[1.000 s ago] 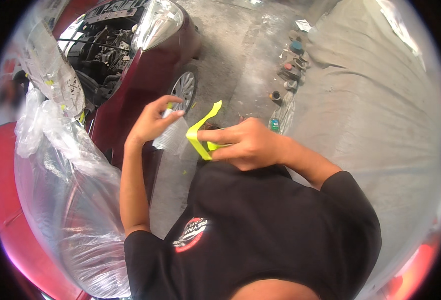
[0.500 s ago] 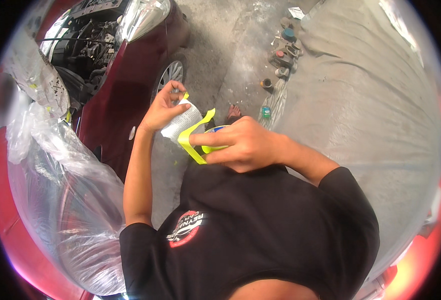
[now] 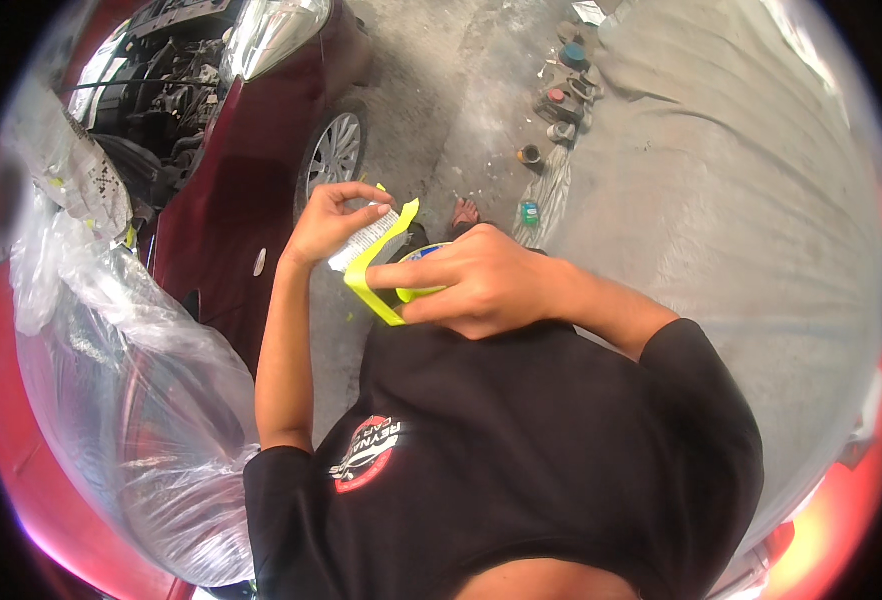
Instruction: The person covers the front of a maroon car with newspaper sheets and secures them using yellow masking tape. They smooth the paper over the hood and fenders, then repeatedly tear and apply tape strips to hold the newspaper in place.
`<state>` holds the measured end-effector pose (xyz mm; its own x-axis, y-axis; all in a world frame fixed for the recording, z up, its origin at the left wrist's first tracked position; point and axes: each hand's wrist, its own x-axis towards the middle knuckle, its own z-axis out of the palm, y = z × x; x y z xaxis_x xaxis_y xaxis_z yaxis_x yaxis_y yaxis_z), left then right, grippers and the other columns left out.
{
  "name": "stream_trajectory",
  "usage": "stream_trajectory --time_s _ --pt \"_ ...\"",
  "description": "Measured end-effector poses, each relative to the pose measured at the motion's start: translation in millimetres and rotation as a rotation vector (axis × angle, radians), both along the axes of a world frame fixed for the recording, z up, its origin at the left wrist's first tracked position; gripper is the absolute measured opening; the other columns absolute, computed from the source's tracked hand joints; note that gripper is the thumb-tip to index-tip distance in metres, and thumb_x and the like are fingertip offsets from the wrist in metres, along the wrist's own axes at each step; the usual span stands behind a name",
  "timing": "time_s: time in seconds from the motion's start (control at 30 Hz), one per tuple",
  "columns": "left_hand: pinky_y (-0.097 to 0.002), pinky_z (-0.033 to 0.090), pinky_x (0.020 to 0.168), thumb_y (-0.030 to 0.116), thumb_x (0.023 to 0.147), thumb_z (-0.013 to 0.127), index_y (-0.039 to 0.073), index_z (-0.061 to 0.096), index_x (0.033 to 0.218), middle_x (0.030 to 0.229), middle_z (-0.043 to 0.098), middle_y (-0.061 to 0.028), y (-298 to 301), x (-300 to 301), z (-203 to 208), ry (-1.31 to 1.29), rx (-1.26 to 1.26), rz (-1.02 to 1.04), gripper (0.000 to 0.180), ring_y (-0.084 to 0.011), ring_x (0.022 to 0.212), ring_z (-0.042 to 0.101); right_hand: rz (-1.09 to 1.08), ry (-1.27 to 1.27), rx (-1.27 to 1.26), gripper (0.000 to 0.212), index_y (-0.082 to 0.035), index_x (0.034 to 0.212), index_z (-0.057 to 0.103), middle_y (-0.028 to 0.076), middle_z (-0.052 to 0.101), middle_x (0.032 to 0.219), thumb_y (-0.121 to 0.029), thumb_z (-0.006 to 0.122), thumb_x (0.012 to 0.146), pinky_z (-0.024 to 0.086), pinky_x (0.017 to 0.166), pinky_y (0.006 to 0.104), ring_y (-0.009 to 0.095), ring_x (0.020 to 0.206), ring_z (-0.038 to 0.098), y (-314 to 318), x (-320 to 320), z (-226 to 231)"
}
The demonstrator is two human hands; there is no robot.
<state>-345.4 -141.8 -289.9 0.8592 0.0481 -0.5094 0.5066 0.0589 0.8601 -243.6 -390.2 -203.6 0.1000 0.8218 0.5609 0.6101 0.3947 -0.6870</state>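
Observation:
My left hand (image 3: pixel 329 222) pinches a small piece of printed white paper (image 3: pixel 363 242) between thumb and fingers. A bit of bright yellow tape (image 3: pixel 381 187) shows by its fingertips. In my right hand (image 3: pixel 489 283) is a roll of yellow tape (image 3: pixel 417 294), partly hidden by my fingers. From it a loose strip of the tape (image 3: pixel 363 283) bends up in front of the paper, with its free end near my left thumb. Whether strip and paper touch, I cannot tell.
To the left stands a dark red car (image 3: pixel 229 190) with its engine bay exposed and clear plastic film (image 3: pixel 141 370) near it. A grey cover (image 3: pixel 721 230) drapes the right side. Along its edge sit several containers, including a green one (image 3: pixel 530 213) and a dark can (image 3: pixel 529 155).
My left hand has come slightly right and down, bringing the paper closer to the tape strip, which now overlaps more of it. The right hand still holds the roll.

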Motion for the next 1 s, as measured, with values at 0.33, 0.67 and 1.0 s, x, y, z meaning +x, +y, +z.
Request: stream_trajectory --time_s 0.33,0.67,1.0 --pt "-0.0315 0.055 0.093 0.025 0.098 0.076 -0.002 0.076 0.113 0.107 0.077 -0.0101 8 3 -9 0.049 -0.235 -0.211 0.031 -0.0150 0.100 0.070 0.128 0.024 -0.002 0.018 -0.008 0.090 0.073 0.002 0.069 0.132 -0.005 0.076 0.073 0.054 0.054 0.0331 0.019 0.081 0.074 7 -6 4" --pt "-0.0331 0.055 0.092 0.034 0.095 0.078 0.000 0.074 0.110 0.109 0.076 -0.0084 21 -4 -26 0.053 -0.422 -0.239 0.038 -0.0160 0.100 0.070 0.136 0.051 0.001 0.018 -0.007 0.090 0.072 0.003 0.069 0.132 -0.005 0.077 0.073 0.055 0.053 0.0337 0.019 0.079 0.073 13 -7 -3" --pt "-0.0276 0.054 0.087 0.015 0.100 0.073 0.001 0.071 0.102 0.101 0.075 -0.0043 33 7 1 0.021 -0.162 -0.081 0.014 -0.0104 0.095 0.067 0.028 0.104 -0.170 0.011 -0.012 0.089 0.075 0.002 0.066 0.133 -0.011 0.077 0.079 0.055 0.054 0.0360 0.019 0.080 0.074 -3 -4 1"
